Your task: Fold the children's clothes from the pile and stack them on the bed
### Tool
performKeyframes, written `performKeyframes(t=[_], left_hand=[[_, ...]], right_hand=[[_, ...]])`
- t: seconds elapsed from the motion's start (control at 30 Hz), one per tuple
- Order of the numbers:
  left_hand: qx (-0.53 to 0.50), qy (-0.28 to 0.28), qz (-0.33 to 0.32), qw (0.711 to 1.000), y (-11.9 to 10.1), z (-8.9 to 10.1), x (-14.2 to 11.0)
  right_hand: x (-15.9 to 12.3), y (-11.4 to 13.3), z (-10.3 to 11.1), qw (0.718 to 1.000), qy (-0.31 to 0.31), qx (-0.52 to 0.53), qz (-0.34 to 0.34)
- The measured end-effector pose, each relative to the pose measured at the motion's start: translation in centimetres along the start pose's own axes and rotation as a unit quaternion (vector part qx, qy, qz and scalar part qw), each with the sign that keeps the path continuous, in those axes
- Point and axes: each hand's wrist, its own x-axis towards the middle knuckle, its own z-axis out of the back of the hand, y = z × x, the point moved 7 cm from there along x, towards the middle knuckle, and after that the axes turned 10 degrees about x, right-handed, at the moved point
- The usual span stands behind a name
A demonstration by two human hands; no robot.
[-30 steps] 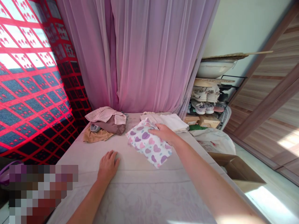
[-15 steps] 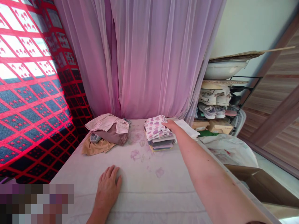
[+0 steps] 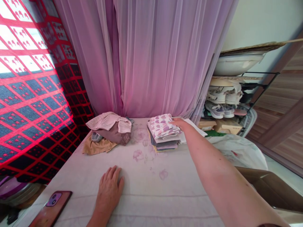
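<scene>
A folded white garment with purple hearts [image 3: 161,123] lies on top of a stack of folded clothes [image 3: 167,146] at the far side of the bed [image 3: 142,201]. At its right edge, my right hand [image 3: 179,123] grips the cloth; part of the fingers is hidden. Folded white cloth [image 3: 196,128] lies just right of that hand. My left hand [image 3: 110,186] rests flat on the sheet, fingers outstretched, holding nothing. Beyond it is a loose heap with a pink striped garment [image 3: 109,121], brown trousers [image 3: 115,135] and a tan garment [image 3: 97,146].
A phone [image 3: 53,209] lies at the bed's near left. Purple curtains [image 3: 146,63] hang behind the bed, and a red-and-black patterned cloth [image 3: 35,104] hangs at left. To the right are a shoe rack [image 3: 258,91] and a cardboard box [image 3: 272,186].
My right hand has pulled the heart-print garment slightly to the right, baring the stack's left edge. My left hand stays put. The view has shifted a little.
</scene>
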Motion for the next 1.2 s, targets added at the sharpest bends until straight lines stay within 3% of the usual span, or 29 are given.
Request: performKeyframes(t=[0.13,0.23,0.43,0.53,0.63,0.7,0.73,0.77,0.83,0.9,0.97,1.2], left_hand=[[-0.004,0.000,0.000,1.000,0.0,-0.1,0.0],[-0.008,-0.002,-0.002,1.000,0.0,0.0,0.0],[-0.008,-0.012,0.000,1.000,0.0,0.2,-0.1],[-0.007,-0.012,-0.001,1.000,0.0,0.3,-0.1],[-0.005,-0.014,-0.003,1.000,0.0,0.3,0.0],[-0.005,-0.014,-0.006,1.000,-0.1,0.3,0.0],[-0.005,-0.014,-0.007,1.000,-0.1,0.3,0.0],[-0.005,-0.014,-0.007,1.000,-0.1,0.4,0.0],[-0.006,-0.012,-0.007,1.000,-0.1,0.4,0.0],[-0.008,-0.008,-0.004,1.000,-0.1,0.4,0.0],[-0.009,-0.003,-0.001,1.000,-0.1,0.4,0.0],[-0.012,0.017,0.007,1.000,-0.1,0.0,0.0]], right_hand=[[0.6,1.6,-1.2,0.999,0.045,0.015,0.009],[1.1,2.5,-1.5,0.998,0.046,-0.038,0.036],[0.6,1.9,1.1,0.983,-0.069,-0.163,0.049],[-0.4,3.6,1.1,0.971,-0.115,-0.197,0.071],[-2.2,6.8,-1.7,0.951,-0.111,-0.243,0.155],[-3.9,8.8,-5.9,0.886,-0.016,-0.360,0.291],[-4.6,8.7,-7.6,0.854,0.025,-0.414,0.316],[-4.9,8.2,-8.7,0.827,0.048,-0.463,0.316],[-4.6,6.1,-9.2,0.808,0.073,-0.527,0.253],[-3.8,3.4,-8.4,0.815,0.083,-0.548,0.167],[-3.2,1.1,-7.7,0.824,0.092,-0.544,0.127],[-1.7,-2.4,-7.7,0.867,0.088,-0.472,0.134]])
